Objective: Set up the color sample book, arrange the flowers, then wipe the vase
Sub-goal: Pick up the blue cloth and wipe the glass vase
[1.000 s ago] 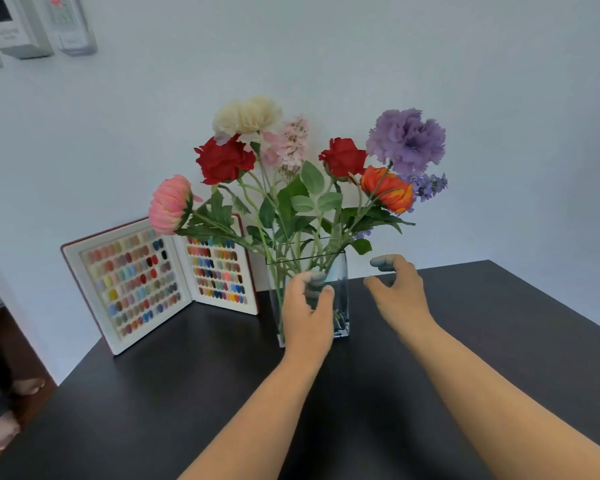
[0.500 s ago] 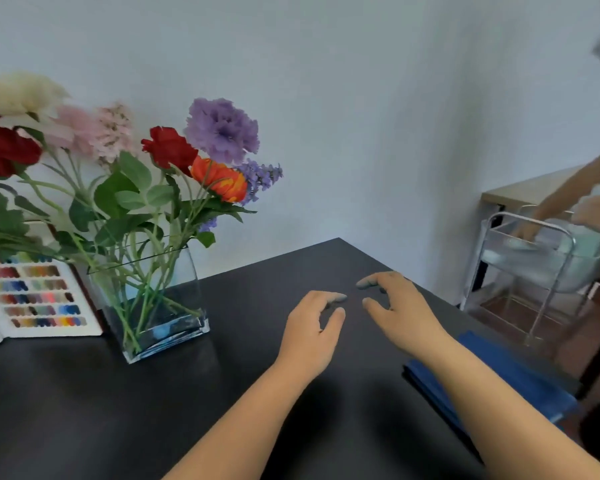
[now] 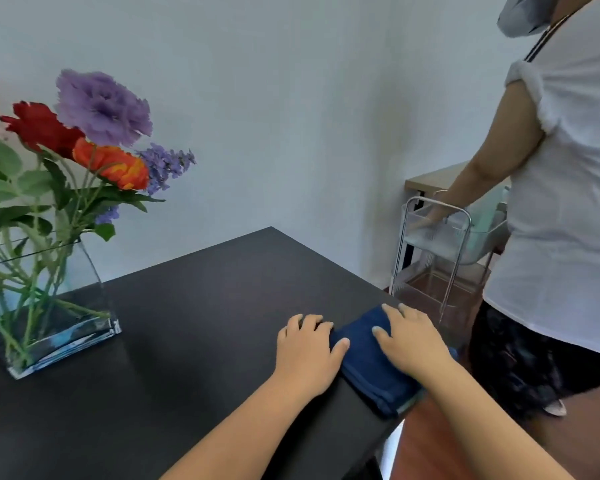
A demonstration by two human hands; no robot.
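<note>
Both hands (image 3: pixel 357 344) apparently touch cloth (image 3: pixel 368 362).

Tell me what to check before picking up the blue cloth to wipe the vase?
1. Both hands on the blue cloth: ok; left hand touches its edge, right hand lies on top.
2. Cloth gripped: not ok, fingers lie flat.
3. Cloth fully on the table: not ok, it overhangs the edge.
4. Vase upright: ok.
5. Table bare between cloth and vase: ok.
6. Cloth clean: cannot tell.
</note>
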